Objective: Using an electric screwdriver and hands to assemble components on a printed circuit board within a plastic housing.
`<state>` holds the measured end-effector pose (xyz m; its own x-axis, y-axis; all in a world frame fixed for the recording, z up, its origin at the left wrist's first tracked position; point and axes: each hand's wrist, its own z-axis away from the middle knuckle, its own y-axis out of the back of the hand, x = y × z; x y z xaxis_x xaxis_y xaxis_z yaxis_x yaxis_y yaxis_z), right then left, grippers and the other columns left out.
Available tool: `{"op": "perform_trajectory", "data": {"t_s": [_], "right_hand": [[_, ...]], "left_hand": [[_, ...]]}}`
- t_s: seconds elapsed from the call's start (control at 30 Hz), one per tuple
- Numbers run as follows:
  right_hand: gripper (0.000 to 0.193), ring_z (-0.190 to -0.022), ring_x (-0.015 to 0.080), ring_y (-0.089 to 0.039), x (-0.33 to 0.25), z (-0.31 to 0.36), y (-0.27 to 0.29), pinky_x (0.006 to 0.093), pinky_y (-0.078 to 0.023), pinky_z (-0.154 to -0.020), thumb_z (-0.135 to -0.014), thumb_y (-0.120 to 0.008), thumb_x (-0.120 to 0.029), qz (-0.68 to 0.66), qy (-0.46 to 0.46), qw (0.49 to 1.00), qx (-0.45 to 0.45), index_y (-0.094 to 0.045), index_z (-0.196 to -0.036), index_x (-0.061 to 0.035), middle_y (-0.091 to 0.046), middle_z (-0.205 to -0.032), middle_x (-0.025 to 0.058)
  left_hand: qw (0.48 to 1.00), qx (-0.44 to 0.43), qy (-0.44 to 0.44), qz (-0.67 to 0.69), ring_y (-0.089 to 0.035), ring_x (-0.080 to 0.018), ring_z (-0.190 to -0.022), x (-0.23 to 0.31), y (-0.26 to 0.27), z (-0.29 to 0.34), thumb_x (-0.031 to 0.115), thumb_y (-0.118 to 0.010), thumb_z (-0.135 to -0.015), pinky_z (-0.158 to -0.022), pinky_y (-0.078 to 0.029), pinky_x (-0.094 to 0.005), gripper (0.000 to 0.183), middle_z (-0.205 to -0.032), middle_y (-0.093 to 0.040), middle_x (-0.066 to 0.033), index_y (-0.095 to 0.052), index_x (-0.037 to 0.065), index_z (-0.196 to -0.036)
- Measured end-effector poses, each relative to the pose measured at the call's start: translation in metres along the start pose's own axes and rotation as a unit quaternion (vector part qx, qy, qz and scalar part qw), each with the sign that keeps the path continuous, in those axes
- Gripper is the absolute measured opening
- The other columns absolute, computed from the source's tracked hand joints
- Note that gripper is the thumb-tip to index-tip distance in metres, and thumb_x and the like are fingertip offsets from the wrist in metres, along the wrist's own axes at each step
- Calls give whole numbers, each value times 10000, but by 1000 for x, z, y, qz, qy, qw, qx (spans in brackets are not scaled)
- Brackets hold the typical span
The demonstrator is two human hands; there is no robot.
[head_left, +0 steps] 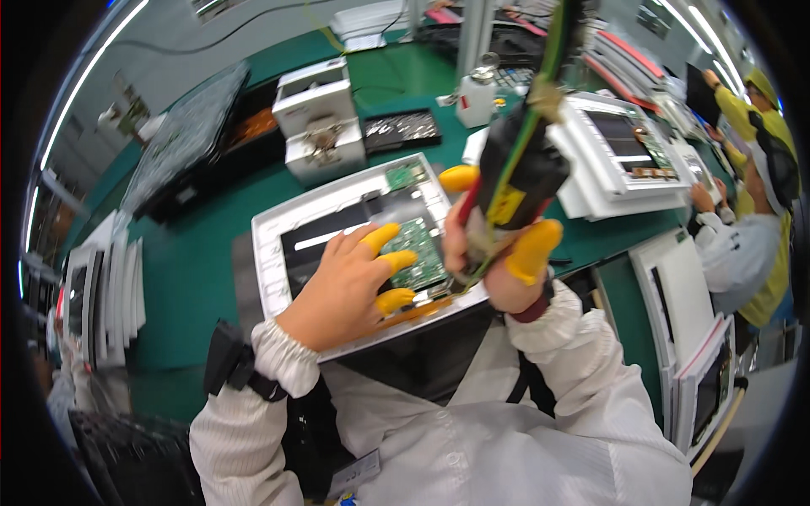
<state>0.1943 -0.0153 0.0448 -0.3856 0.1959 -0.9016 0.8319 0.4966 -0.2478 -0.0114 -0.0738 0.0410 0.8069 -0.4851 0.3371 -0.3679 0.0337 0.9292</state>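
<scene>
A white-framed display panel (pixel 268 253) lies tilted in front of me on the bench, with black parts and a green circuit board (pixel 424 268) inside its frame. My left hand (pixel 348 282), with yellow finger cots, rests on the panel, fingers spread over the near left edge of the board. In my right hand (pixel 510 274) is a black electric screwdriver (pixel 525 164), held upright with its tip down near the board's right corner. My fingers partly hide the tip. An orange ribbon strip (pixel 418 314) runs along the frame's near edge. A smaller green board (pixel 403 175) sits at the far edge.
White bins (pixel 325 156) and a black tray of small parts (pixel 402 129) stand behind the panel. A white dispenser bottle (pixel 477 99) is farther back. Stacked panels stand left (pixel 105 287) and right (pixel 624 160). Co-workers (pixel 742 244) sit at the far right.
</scene>
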Motion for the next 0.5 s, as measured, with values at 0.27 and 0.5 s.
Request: {"op": "perform_trajectory", "data": {"t_s": [0.27, 0.5], "right_hand": [[735, -716, 99, -540, 9, -4, 5, 241, -452, -659, -975, -426, -666, -113, 82, 982, -124, -494, -1282, -2, -600, -897, 56], [1102, -550, 129, -542, 10, -3, 1, 249, -465, -507, -774, -326, -917, -25, 42, 998, -47, -459, -1341, 19, -599, -778, 91]], "left_hand": [[996, -69, -27, -57, -335, -426, -1409, 1, -20, 1, 346, -756, -825, -1058, -289, -721, 517, -1350, -516, -268, -665, 31, -1223], [994, -66, -49, -71, -360, -388, -1406, 5, -26, -5, 223, -780, -717, -1135, -198, -688, 283, -1040, -603, -201, -746, 46, -935]]}}
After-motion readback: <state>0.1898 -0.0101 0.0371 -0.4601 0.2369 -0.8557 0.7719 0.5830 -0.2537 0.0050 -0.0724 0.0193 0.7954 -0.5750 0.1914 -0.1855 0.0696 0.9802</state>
